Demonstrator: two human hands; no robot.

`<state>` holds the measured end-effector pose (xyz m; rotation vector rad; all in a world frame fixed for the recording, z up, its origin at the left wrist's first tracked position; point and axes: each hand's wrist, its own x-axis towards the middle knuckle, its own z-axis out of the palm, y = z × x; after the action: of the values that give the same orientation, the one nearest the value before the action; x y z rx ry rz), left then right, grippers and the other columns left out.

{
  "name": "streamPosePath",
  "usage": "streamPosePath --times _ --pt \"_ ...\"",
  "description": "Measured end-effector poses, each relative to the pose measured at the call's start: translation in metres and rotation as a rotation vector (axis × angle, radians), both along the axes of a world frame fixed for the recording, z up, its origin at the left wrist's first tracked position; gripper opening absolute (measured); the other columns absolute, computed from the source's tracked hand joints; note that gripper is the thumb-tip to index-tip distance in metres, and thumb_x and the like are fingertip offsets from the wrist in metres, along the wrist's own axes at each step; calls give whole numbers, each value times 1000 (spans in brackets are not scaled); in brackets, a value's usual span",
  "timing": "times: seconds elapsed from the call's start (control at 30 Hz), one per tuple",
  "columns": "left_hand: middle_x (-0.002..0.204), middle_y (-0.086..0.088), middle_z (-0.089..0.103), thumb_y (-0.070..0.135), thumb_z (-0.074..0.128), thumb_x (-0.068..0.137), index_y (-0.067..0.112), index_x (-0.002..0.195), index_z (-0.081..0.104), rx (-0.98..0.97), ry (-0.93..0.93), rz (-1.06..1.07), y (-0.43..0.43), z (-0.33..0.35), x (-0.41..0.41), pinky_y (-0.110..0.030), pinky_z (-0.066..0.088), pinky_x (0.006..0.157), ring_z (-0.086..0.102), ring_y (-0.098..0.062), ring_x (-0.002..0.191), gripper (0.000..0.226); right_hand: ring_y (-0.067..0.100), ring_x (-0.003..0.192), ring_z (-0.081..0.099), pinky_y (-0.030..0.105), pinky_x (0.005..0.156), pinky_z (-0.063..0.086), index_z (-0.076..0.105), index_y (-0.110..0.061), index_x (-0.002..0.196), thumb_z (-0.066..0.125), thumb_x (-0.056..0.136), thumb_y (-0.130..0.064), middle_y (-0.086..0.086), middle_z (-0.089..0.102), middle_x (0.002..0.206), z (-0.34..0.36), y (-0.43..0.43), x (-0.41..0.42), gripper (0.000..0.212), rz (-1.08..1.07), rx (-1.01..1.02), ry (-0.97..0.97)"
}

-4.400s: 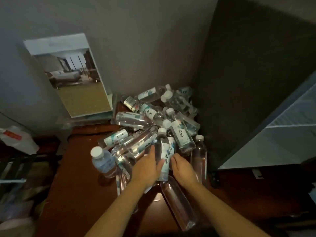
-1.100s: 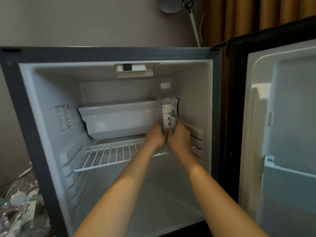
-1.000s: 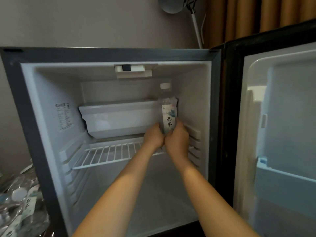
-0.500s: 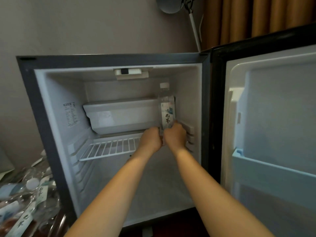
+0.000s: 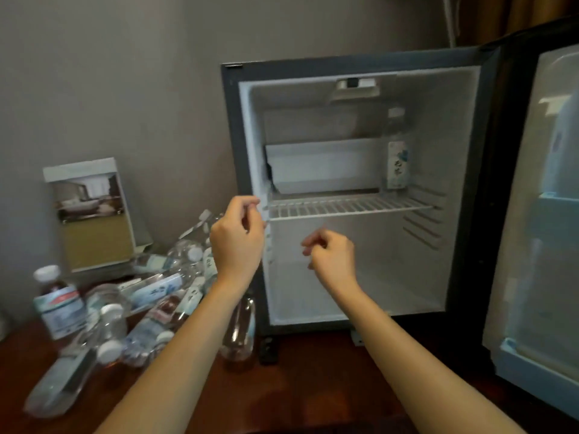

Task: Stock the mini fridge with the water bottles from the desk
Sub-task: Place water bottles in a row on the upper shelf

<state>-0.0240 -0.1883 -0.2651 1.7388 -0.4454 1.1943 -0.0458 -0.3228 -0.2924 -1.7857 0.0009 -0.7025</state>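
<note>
**Q:** Where is the water bottle?

**A:** One water bottle (image 5: 397, 164) with a white cap and a pale label stands upright on the wire shelf (image 5: 338, 205) inside the mini fridge (image 5: 354, 61). It is at the back right corner, just beside the white freezer box (image 5: 326, 166). Both hands are well apart from it.

**Q:** What are the hands doing?

**A:** Both are raised in front of the open fridge, backs toward the camera. The left hand (image 5: 236, 242) is level with the shelf's left end, by the fridge's left frame. Its fingers are loosely curled, the thumb is near the forefinger, and it holds nothing. The right hand (image 5: 332, 258) is lower, in front of the compartment under the shelf. It is also loosely curled and holds nothing.

**Q:** And the other bottles?

**A:** A heap of water bottles (image 5: 156, 292) lies on the dark wooden desk (image 5: 297, 386) left of the fridge, most on their sides and overlapping. At the heap's left edge, a red-labelled bottle (image 5: 58, 303) stands upright.

**Q:** Anything else in view?

**A:** The fridge door (image 5: 539, 214) is swung open to the right. Behind the heap, a standing card (image 5: 91, 214) with a photo of a bedroom leans against the grey wall (image 5: 125, 73). The view is slightly blurred.
</note>
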Motion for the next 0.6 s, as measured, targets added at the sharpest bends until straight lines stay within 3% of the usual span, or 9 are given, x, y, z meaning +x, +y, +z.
streamPosePath --times 0.07,0.13,0.27,0.4,0.5,0.6 --pt "66 2 63 16 45 92 15 95 63 4 110 71 27 -21 -2 -31 46 61 61 -20 63 18 14 51 54 20 44 45 59 -17 65 42 77 11 6 62 67 -14 29 -5 35 191 -34 205" --pt "78 -3 66 15 47 93 15 96 63 85 308 145 50 -43 2 -31 43 63 60 -22 71 16 12 45 52 20 42 43 60 -12 71 40 81 9 6 62 69 -33 55 0 31 329 -94 462" --pt "103 -6 65 17 52 89 14 104 61 323 721 112 85 -88 15 -32 46 81 60 -25 98 18 24 59 58 35 65 57 60 -3 88 47 86 -12 14 62 81 -73 91 20 16 307 -326 754" --pt "105 -3 63 31 53 91 14 109 57 479 982 25 93 -128 25 -32 45 84 59 -23 100 25 27 86 64 36 77 53 48 -12 77 46 93 -36 9 58 89 -96 99 28 29 200 -387 736" --pt "111 -6 64 36 50 93 13 116 55 240 1122 -134 89 -142 31 -33 48 87 60 -20 101 33 26 87 66 36 79 55 56 -7 80 54 89 -44 10 66 91 -112 104 39 38 174 -159 724" --pt "119 -9 61 52 46 89 12 126 48 11 1242 -240 81 -142 37 -31 50 82 59 -21 103 54 19 69 62 27 62 50 65 -2 94 60 88 -33 11 67 82 -122 108 42 32 267 71 719"
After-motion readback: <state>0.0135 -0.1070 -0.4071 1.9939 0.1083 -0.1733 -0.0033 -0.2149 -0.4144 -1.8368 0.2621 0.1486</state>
